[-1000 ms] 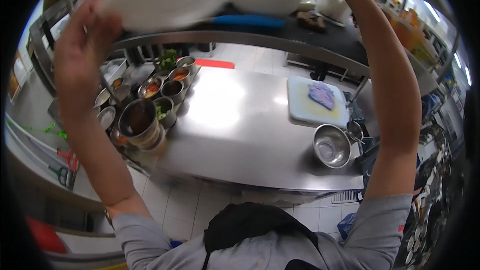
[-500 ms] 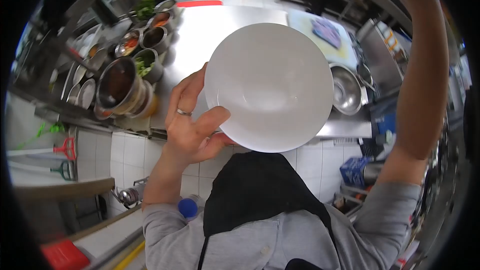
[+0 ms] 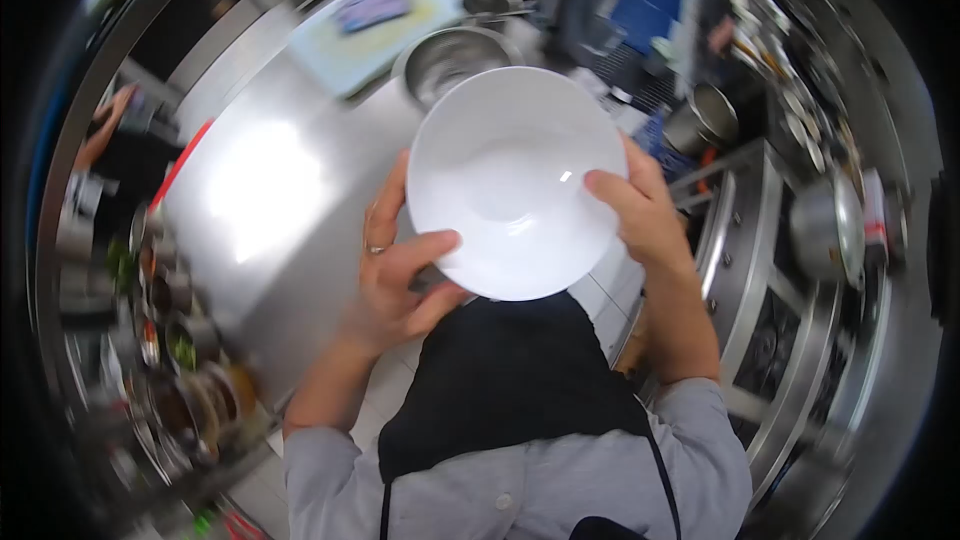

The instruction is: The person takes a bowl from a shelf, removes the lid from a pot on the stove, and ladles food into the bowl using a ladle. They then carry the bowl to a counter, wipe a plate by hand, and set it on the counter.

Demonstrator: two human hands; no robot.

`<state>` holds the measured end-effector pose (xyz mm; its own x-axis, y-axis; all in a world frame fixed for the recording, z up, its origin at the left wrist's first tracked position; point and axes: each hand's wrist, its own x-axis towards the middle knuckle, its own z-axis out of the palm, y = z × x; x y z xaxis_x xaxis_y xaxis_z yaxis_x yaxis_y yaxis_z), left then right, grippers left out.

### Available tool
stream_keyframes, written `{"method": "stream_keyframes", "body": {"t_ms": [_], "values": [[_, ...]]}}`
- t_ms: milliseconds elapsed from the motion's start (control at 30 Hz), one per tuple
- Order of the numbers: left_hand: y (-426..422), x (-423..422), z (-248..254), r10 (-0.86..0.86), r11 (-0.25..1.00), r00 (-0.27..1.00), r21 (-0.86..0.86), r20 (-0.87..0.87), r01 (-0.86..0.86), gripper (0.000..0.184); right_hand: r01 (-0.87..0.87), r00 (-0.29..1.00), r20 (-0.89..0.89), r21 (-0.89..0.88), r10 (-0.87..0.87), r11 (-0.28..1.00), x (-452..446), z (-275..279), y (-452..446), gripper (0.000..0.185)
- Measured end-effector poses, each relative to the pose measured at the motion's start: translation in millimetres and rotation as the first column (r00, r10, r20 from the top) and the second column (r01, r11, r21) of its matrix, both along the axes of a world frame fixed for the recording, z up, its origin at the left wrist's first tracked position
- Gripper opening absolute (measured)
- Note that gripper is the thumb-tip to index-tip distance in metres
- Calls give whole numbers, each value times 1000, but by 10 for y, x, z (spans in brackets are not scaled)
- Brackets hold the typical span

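A wide white bowl (image 3: 515, 180) is held up in front of my body, its hollow side facing the camera. My left hand (image 3: 395, 260) grips its lower left rim, the thumb over the edge and a ring on one finger. On the right rim sits my right hand (image 3: 640, 205), its thumb on the inner side and the other fingers behind the bowl. Partly behind the bowl, a metal mixing bowl (image 3: 440, 60) stands on the steel counter (image 3: 250, 270).
A cutting board (image 3: 405, 30) with a purple cloth (image 3: 373, 6) lies at the counter's far end. Several containers of ingredients (image 3: 190, 340) line the left. At the right are a stove (image 3: 750, 270) and a large pot (image 3: 828, 225). Another person's arm (image 3: 107, 128) shows at far left.
The white bowl came down from the shelf in front of me. My right hand has come down and taken hold of its right rim. The view has turned to the right, toward the stove.
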<state>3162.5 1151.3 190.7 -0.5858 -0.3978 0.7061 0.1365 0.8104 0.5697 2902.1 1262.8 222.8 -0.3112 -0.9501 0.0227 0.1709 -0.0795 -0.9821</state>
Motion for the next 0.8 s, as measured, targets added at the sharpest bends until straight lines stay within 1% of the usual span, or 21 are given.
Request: {"method": "stream_keyframes", "body": {"t_ms": [33,67,100,133,167,200,233,267,367,400,500,533,567,600,633,667,700,733,767,800], "values": [[71,-252,-70,-116,986,992,113,-47,121,76,61,997,-59,79,-56,995,-126,-62,133,48],[164,-414,-297,-225,916,974,339,-5,214,110,166,980,-134,155,-145,974,-309,-132,300,49],[359,-765,-275,-200,798,961,537,-192,274,128,240,967,-104,73,-232,968,-390,-266,397,50],[479,-1076,-133,-197,696,959,659,-205,284,121,311,948,-73,-10,-311,950,-477,-395,500,51],[532,-1335,-207,-147,686,964,679,-222,261,114,377,923,-42,-93,-382,922,-555,-518,614,52],[683,-1639,-112,-82,576,967,781,-240,243,101,402,906,-98,-100,-411,910,-728,-643,731,46],[647,-1814,-260,-170,425,966,871,-193,248,92,439,889,-99,-90,-446,894,-881,-715,870,44],[594,-1983,-437,-255,270,956,939,-143,212,83,465,877,-95,-78,-470,882,-1030,-773,1009,41],[736,-2652,-566,-339,249,941,962,-19,109,70,629,768,-151,4,-622,777,-1497,-984,1342,38],[759,-2840,-706,-359,335,931,940,65,64,68,677,727,-206,59,-654,734,-1607,-923,1485,29],[1071,-3459,-750,-341,457,933,887,113,60,67,706,654,-543,188,-527,683,-2184,-1090,1903,31],[1042,-3617,-870,-388,595,911,794,142,129,68,705,708,-318,258,-631,661,-2288,-957,2036,41],[1091,-3790,-918,-365,765,913,618,182,183,69,775,626,-352,182,-696,605,-2497,-1039,2180,41],[1157,-3952,-901,-332,886,920,404,210,228,69,833,538,-379,106,-753,542,-2719,-1127,2328,41],[1217,-4107,-880,-293,951,929,166,224,260,70,878,435,-493,48,-753,476,-2979,-1102,2531,38],[1141,-4224,-1014,-325,946,900,123,292,301,64,930,321,-689,102,-649,353,-3236,-880,2769,33],[1117,-4370,-1041,-321,947,898,114,303,300,65,968,203,-664,27,-720,249,-3471,-742,2939,27],[1102,-4520,-1056,-316,949,895,105,314,298,66,971,8,-730,-157,-684,179,-3793,-630,3156,22],[1074,-4677,-1077,-314,949,892,96,325,299,68,962,-132,-779,-249,-613,110,-4086,-499,3346,20],[1027,-4851,-1109,-320,947,896,87,308,309,70,915,-336,-830,-400,-446,56,-4464,-519,3564,20]]}}
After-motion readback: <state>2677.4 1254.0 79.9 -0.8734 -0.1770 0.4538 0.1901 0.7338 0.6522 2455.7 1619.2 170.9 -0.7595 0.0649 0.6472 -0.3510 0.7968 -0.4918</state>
